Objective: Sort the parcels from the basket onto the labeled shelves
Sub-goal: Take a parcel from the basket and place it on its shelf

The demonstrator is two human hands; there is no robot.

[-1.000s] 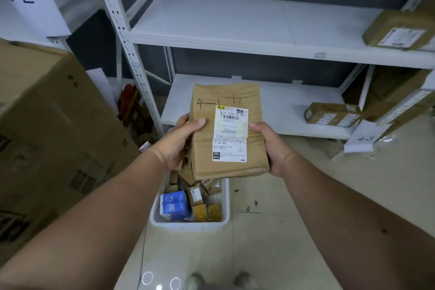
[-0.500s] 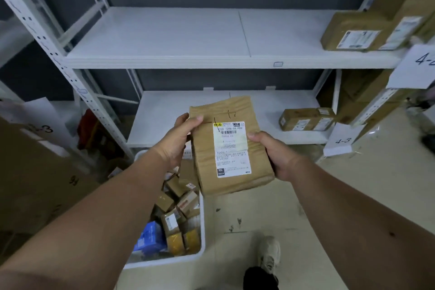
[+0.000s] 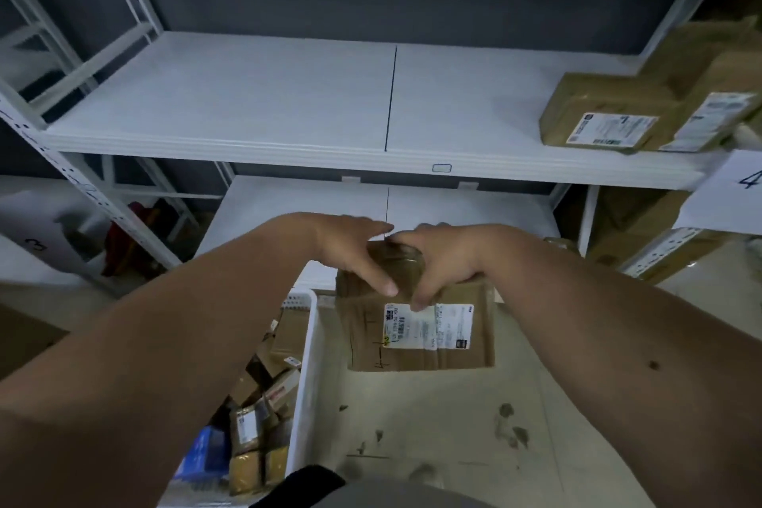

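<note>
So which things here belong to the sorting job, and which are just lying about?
Job:
- brown parcel, gripped by left hand and right hand
- white basket of parcels
- upper shelf, lower shelf
- shelved parcels
- paper label

Lying about:
- red item beside the rack
- floor stains

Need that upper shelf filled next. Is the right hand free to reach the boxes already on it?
Probably not yet: the right hand grips the brown parcel, though nothing blocks the shelf boxes.
</note>
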